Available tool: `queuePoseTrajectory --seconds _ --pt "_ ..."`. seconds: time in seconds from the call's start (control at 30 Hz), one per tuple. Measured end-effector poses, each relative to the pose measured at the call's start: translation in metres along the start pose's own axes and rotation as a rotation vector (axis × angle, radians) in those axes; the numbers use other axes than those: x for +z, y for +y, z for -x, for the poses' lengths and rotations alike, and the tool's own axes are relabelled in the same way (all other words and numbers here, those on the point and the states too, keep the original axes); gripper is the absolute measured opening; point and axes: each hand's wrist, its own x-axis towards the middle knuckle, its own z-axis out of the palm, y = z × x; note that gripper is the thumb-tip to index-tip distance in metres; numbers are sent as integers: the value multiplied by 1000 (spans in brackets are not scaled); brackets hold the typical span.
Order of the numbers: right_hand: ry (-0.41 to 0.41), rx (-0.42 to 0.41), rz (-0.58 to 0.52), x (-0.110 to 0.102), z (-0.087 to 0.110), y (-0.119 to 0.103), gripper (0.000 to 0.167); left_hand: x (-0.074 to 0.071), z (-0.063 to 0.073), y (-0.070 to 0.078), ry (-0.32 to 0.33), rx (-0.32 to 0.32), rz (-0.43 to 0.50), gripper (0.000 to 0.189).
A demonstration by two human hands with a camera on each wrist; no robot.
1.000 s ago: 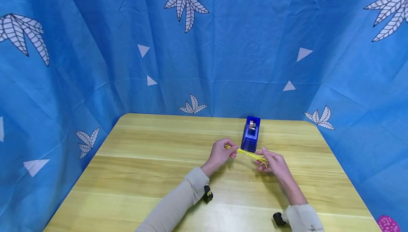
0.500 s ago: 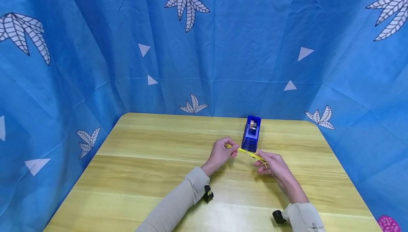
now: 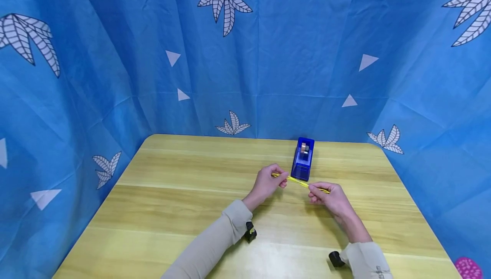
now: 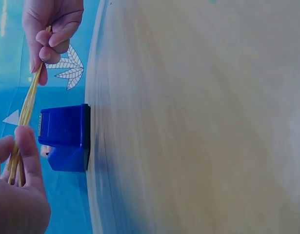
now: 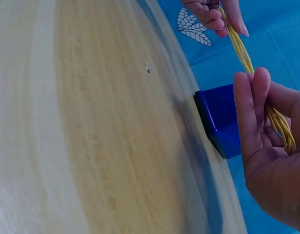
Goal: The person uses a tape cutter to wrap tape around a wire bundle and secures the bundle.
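Yellow strand bundle (image 3: 298, 181): slung between the two pinches, lifted off the table (image 3: 172, 215), span slanting down toward the right grip in head view.
Left hand (image 3: 270, 182): thumb and fingertips clamped on the bundle's left part.
Right hand (image 3: 330, 197): thumb and fingers clamped on the right part; strands run past the pinch into the palm.
Weight: probably very light; little load on either grip.
Stiffness: thin and bendy, likely soft or springy; fairly straight between grips, tension can't tell.
Slip: strands may slide over one another or fan out if a pinch loosens. Breakage looks unlikely.
Where to hold: a pinch across all strands near each end, as now, seems best; leaves the mid-span free.
Mid-span: pale sheen between the grips, maybe clear tape; can't confirm.
Blue tape dispenser (image 3: 301, 169): on the table, just beyond the gap between grips, neither hand on it.
Head view only: tape roll (image 3: 303, 148) seen from above inside the dispenser.
Left wrist view: separate strands below the left pinch, inside the fingers; head view mostly hides them.
Right wrist view: right-hand tail fanned behind the fingers, plus a small bright speck (image 5: 148, 68) on the table, unidentified, absent from head view.
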Motion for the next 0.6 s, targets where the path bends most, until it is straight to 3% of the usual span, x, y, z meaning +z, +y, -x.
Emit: queuePoseTrajectory --seconds 0.23,0.6 --pt "74 -19 16 0 -3 1 35 0 -2 0 -38 -44 -44 16" --pt "91 -50 36 2 -2 1 34 -3 -2 0 -77 -89 -38 15"
